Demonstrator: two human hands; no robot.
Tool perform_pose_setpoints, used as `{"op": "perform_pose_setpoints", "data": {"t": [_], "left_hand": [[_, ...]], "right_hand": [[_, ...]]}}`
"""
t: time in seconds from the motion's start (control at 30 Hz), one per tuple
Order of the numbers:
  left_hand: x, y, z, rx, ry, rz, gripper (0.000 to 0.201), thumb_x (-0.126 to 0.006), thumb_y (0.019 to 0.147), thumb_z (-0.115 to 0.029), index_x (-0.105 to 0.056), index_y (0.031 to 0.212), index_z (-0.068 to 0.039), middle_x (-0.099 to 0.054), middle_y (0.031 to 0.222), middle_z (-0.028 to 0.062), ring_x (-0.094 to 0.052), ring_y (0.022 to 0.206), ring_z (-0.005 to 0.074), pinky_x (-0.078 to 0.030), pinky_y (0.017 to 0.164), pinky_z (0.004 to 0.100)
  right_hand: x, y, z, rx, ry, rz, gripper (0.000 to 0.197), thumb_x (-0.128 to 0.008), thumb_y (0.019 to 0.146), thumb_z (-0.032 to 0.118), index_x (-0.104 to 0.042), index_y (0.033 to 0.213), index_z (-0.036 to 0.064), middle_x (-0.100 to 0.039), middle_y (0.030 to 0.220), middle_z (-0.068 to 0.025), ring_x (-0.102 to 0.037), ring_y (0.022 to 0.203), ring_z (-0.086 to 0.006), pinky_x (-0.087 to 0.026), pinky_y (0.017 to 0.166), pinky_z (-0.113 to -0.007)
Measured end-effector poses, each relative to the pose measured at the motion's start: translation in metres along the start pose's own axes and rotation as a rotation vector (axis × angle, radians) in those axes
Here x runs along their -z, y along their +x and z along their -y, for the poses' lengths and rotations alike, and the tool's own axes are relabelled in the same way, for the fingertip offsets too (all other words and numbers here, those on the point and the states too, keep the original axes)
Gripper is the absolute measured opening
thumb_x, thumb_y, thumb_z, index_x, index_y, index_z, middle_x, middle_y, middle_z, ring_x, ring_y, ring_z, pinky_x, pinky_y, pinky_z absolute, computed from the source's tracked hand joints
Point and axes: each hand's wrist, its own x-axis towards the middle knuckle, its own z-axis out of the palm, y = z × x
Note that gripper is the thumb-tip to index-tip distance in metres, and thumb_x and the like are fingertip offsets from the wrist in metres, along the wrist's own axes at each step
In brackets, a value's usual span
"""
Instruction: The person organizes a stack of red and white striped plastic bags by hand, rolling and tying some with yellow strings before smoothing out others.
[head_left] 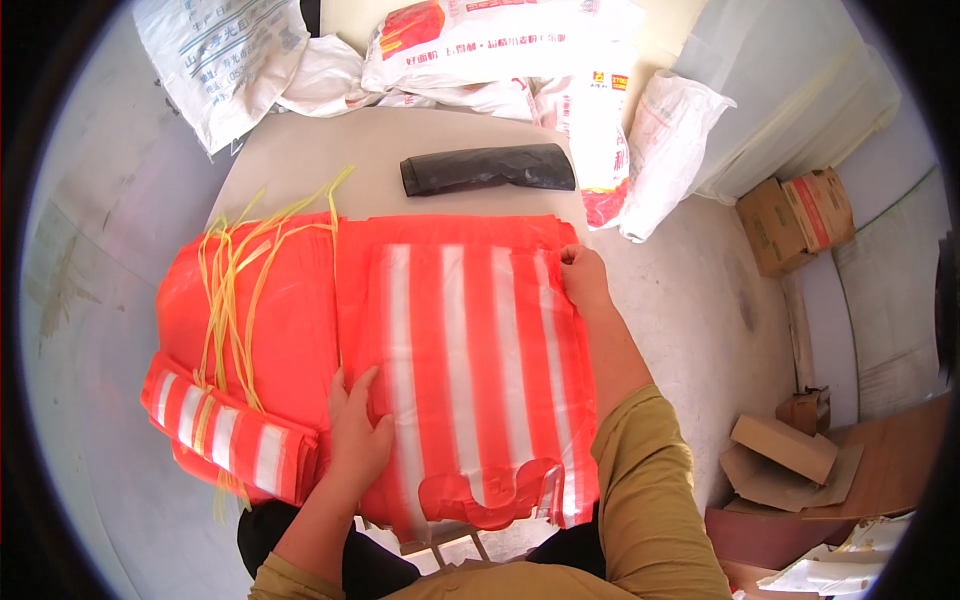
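Note:
A flat red-and-white striped plastic carrier bag (470,350) lies on a stack of red plastic sheets (360,232), its cut-out handles toward me. My right hand (584,275) is closed in a pinch at the bag's upper right corner. Along the bag's left edge rests my left hand (361,425), its fingers apart and holding nothing. To its left, a rolled bundle of striped bags (270,450), tied with yellow string, sits on more red plastic (285,350). Several loose yellow strings (232,300) drape over that plastic.
A black plastic roll (487,169) lies beyond the stack on the pale table (320,150). White printed sacks (480,50) line its far side, and another sack (670,150) hangs at the right edge. Cardboard boxes (797,220) stand farther right, with an opened carton (785,455) nearer me.

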Motion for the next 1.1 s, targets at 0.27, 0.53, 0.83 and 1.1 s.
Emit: {"op": "perform_pose_setpoints", "data": {"t": [0.27, 0.53, 0.83, 1.1], "left_hand": [[-0.003, 0.001, -0.002, -0.013, 0.002, 0.011, 0.069, -0.069, 0.084, -0.002, -0.047, 0.148, -0.008, -0.024, 0.16, 0.0311, -0.025, 0.15, 0.0464, -0.027, 0.122, 0.0497], [-0.003, 0.001, 0.004, -0.016, 0.046, 0.008, 0.07, -0.07, 0.084, -0.004, -0.046, 0.149, -0.008, -0.026, 0.159, 0.0304, -0.027, 0.148, 0.0465, -0.028, 0.122, 0.0496], [-0.005, 0.0, -0.001, 0.003, 0.035, 0.016, 0.069, -0.07, 0.085, -0.005, -0.046, 0.149, -0.009, -0.024, 0.159, 0.0312, -0.027, 0.148, 0.0468, -0.028, 0.122, 0.0497], [-0.003, 0.001, 0.006, -0.022, 0.026, 0.023, 0.069, -0.07, 0.085, -0.006, -0.045, 0.15, -0.008, -0.025, 0.159, 0.0323, -0.027, 0.148, 0.0474, -0.027, 0.122, 0.0499]], "right_hand": [[0.013, -0.007, 0.009, -0.029, -0.142, -0.103, 0.022, -0.063, 0.089, 0.026, -0.072, 0.093, 0.0065, -0.073, 0.096, -0.0175, -0.069, 0.095, -0.0367, -0.054, 0.081, -0.045], [0.016, -0.007, 0.026, -0.059, -0.282, -0.081, 0.02, -0.061, 0.086, 0.021, -0.069, 0.101, 0.0089, -0.071, 0.104, -0.017, -0.067, 0.102, -0.0379, -0.053, 0.083, -0.047], [0.017, 0.01, 0.008, -0.066, -0.209, -0.016, 0.028, -0.068, 0.087, 0.026, -0.07, 0.104, 0.0039, -0.07, 0.107, -0.0167, -0.067, 0.103, -0.0365, -0.053, 0.086, -0.045], [0.022, -0.025, 0.041, 0.12, -0.23, -0.146, 0.032, -0.076, 0.088, 0.026, -0.068, 0.104, -0.0001, -0.069, 0.108, -0.0146, -0.064, 0.104, -0.0342, -0.051, 0.088, -0.041]]}}
